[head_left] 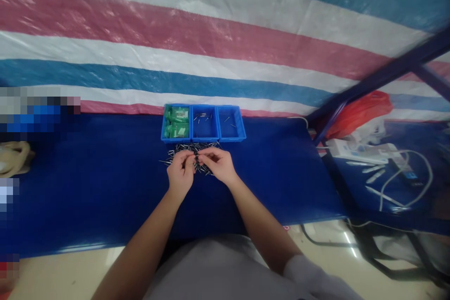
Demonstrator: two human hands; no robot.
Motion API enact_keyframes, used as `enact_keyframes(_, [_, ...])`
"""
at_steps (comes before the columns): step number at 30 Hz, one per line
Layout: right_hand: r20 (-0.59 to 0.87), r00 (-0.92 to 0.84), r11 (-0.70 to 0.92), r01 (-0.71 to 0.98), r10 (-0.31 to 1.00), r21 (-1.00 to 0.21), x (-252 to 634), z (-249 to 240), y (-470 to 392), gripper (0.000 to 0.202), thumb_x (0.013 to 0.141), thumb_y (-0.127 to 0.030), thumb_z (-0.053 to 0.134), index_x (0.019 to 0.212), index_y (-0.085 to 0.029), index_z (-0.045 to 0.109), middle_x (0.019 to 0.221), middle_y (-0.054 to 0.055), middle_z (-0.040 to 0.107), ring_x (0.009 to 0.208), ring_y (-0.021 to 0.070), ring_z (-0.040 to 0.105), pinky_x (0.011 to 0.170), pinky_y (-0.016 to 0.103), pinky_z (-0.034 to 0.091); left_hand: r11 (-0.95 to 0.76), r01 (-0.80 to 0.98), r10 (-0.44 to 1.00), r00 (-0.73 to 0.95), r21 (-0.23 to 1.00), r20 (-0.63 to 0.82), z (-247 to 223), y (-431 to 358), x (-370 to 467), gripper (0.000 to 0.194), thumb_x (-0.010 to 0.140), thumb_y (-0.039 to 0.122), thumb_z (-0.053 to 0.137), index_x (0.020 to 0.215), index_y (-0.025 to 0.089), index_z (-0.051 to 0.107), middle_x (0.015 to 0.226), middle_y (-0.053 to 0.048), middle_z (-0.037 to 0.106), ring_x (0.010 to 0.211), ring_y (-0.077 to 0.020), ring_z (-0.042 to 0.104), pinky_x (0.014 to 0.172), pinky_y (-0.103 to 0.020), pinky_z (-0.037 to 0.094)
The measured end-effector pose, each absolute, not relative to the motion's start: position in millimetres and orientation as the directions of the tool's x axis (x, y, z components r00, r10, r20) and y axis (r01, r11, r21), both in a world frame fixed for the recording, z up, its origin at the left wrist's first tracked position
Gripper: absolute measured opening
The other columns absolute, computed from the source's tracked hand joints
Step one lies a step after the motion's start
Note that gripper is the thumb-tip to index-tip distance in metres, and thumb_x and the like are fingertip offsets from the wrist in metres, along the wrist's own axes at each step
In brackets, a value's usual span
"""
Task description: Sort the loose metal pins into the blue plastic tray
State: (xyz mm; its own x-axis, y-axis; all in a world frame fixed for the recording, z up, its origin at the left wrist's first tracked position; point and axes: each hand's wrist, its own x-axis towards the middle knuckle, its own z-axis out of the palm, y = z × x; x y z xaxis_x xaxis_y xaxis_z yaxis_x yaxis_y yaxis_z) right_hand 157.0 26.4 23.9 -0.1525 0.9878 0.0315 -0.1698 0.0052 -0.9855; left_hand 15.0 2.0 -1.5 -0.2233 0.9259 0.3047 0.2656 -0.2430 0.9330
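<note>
Black, slender pieces (203, 169) lie heaped below the left hand (182, 168) and right hand (218, 163), axes every way, before the blue bins (205, 140). Both are equally near, curled almost together; I cannot tell whether either grips one.

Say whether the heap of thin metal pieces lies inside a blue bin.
No, the heap lies on the blue table, in front of the bins.
</note>
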Motion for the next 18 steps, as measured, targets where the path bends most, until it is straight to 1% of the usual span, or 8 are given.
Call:
enact_keyframes(5, [0.039,-0.156,0.016,-0.145,0.987,-0.989,156.5,23.3,25.4,0.022,0.074,-0.038,0.079,0.087,-0.021,0.075,0.073,0.002,0.074,0.063,0.0155,0.069,0.063,0.029,0.058,-0.207,0.283,0.929,-0.242,0.937,0.279,2.5,0.3,14.7,0.021,0.094,0.038,0.053,0.103,0.02,0.059,0.063,0.005,0.062,0.045,-0.006,0.055,0.048,-0.018,0.046])
enact_keyframes(8, [0.039,-0.154,0.016,-0.149,0.987,-0.989,156.3,22.5,24.7,0.023,0.074,-0.039,0.079,0.088,-0.021,0.075,0.074,0.003,0.074,0.064,0.0156,0.069,0.063,0.029,0.059,-0.223,0.277,0.929,-0.231,0.935,0.29,6.0,0.0,14.4,0.021,0.096,0.037,0.051,0.106,0.02,0.059,0.066,0.004,0.064,0.048,-0.0066,0.058,0.052,-0.019,0.049])
enact_keyframes(9, [0.041,-0.151,0.016,-0.158,0.988,-0.987,156.2,22.4,24.5,0.023,0.074,-0.039,0.079,0.088,-0.021,0.075,0.074,0.002,0.074,0.064,0.0155,0.069,0.064,0.03,0.06,-0.237,0.27,0.926,-0.229,0.933,0.301,7.2,0.1,14.6,0.021,0.095,0.036,0.052,0.107,0.02,0.058,0.071,0.003,0.067,0.051,-0.007,0.06,0.055,-0.02,0.051])
enact_keyframes(11, [0.039,-0.14,0.014,-0.179,0.989,-0.984,156.1,22.3,24.7,0.022,0.075,-0.039,0.079,0.088,-0.021,0.075,0.073,0.002,0.074,0.063,0.0154,0.07,0.066,0.031,0.06,-0.271,0.263,0.912,-0.238,0.926,0.335,9.6,0.6,15.4,0.022,0.093,0.034,0.057,0.11,0.02,0.058,0.088,-0.002,0.071,0.061,-0.0084,0.065,0.062,-0.023,0.055])
enact_keyframes(13, [0.029,-0.131,0.003,-0.195,0.991,-0.981,156.2,22.2,25.3,0.023,0.074,-0.04,0.079,0.087,-0.021,0.075,0.072,0.002,0.074,0.063,0.0156,0.07,0.067,0.031,0.061,-0.303,0.26,0.897,-0.246,0.917,0.366,11.4,1.2,16.9,0.027,0.089,0.033,0.064,0.111,0.02,0.058,0.105,-0.007,0.071,0.07,-0.01,0.068,0.067,-0.025,0.057])
enact_keyframes(14, [0.022,-0.125,-0.003,-0.199,0.992,-0.98,156.3,22.0,25.7,0.024,0.074,-0.041,0.079,0.087,-0.021,0.075,0.072,0.002,0.074,0.063,0.0157,0.07,0.067,0.032,0.061,-0.313,0.257,0.894,-0.245,0.914,0.375,11.9,1.5,17.8,0.028,0.087,0.031,0.066,0.112,0.02,0.058,0.109,-0.007,0.07,0.072,-0.0105,0.069,0.068,-0.025,0.058])
enact_keyframes(16, [0.012,-0.114,-0.011,-0.203,0.993,-0.979,156.5,21.5,26.5,0.025,0.074,-0.042,0.079,0.087,-0.021,0.075,0.073,0.002,0.074,0.063,0.0157,0.07,0.068,0.032,0.061,-0.328,0.235,0.892,-0.241,0.915,0.382,11.5,1.9,19.3,0.028,0.085,0.029,0.068,0.11,0.02,0.059,0.107,-0.007,0.071,0.073,-0.0108,0.069,0.067,-0.025,0.059])
enact_keyframes(18, [0.008,-0.111,-0.015,-0.202,0.994,-0.979,156.6,21.2,27.0,0.026,0.073,-0.042,0.08,0.087,-0.021,0.075,0.074,0.002,0.074,0.064,0.0155,0.07,0.068,0.032,0.061,-0.327,0.21,0.896,-0.24,0.921,0.373,9.3,2.1,19.9,0.024,0.085,0.028,0.069,0.106,0.02,0.06,0.098,-0.005,0.072,0.07,-0.0103,0.069,0.065,-0.024,0.059])
